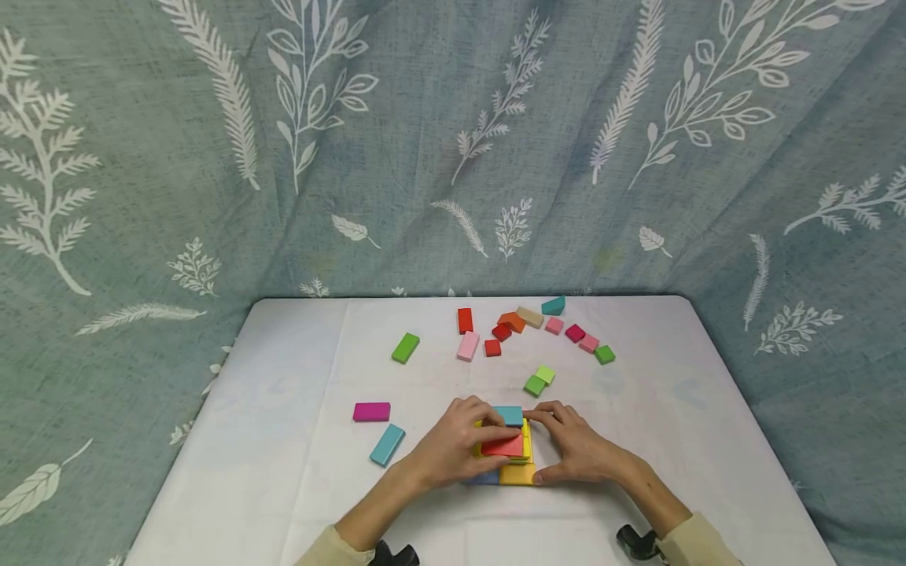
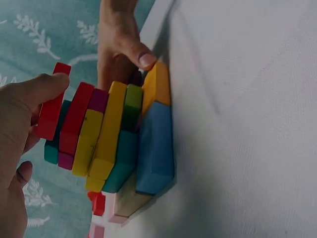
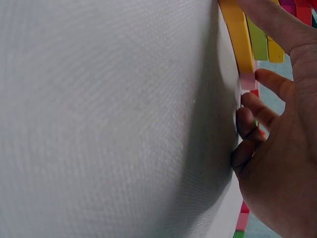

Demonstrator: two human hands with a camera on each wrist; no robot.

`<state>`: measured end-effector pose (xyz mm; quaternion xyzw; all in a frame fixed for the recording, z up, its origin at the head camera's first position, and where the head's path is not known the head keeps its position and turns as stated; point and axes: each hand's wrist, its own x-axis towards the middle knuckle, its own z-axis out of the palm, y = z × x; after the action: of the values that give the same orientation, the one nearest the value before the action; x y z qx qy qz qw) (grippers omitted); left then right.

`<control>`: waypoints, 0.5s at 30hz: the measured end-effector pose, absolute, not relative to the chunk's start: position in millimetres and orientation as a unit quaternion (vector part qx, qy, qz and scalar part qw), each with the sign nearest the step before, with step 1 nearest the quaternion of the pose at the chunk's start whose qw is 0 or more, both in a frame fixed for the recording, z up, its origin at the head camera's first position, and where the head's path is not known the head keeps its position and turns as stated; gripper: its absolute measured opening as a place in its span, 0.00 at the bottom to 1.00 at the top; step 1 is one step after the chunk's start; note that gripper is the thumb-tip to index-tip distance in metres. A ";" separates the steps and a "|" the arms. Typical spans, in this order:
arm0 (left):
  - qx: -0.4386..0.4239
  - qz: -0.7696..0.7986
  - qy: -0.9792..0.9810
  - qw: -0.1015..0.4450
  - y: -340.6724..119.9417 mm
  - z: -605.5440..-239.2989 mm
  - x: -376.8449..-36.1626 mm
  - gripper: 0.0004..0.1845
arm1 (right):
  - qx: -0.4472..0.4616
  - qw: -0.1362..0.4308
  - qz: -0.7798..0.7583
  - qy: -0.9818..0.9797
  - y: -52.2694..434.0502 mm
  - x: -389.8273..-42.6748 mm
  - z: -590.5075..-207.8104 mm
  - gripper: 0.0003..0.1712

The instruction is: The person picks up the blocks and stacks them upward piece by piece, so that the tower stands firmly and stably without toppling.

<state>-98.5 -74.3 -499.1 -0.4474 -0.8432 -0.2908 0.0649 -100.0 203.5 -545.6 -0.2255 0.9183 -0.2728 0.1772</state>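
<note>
A stack of flat coloured blocks (image 1: 506,450) stands near the front of the white table (image 1: 283,377). It has a teal block (image 1: 508,415) and a red block (image 1: 504,446) on top. At its base lie a yellow block (image 1: 517,474) and a blue block (image 2: 154,144). My left hand (image 1: 449,450) holds the stack from the left, thumb on the red block (image 2: 52,114). My right hand (image 1: 576,452) holds it from the right, fingers on the top and thumb against the yellow base block (image 2: 157,84). The right wrist view shows that hand (image 3: 282,163) curled beside the yellow block (image 3: 240,39).
Loose blocks lie about: a green one (image 1: 405,347), a magenta one (image 1: 371,411) and a teal one (image 1: 387,444) to the left, two small green ones (image 1: 539,380) behind the stack, several more (image 1: 524,326) at the back. A leaf-print curtain (image 1: 453,141) hangs behind.
</note>
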 end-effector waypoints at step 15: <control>-0.441 -0.235 -0.859 0.110 -62.6 -505.7 -101.2 0.23 | -0.249 0.157 -0.279 0.914 205.7 -99.9 -546.2 0.57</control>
<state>-101.2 -62.6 -505.7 -0.4405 -0.8595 -0.2348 0.1101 -99.9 205.7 -546.2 -0.2490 0.9140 -0.2791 0.1570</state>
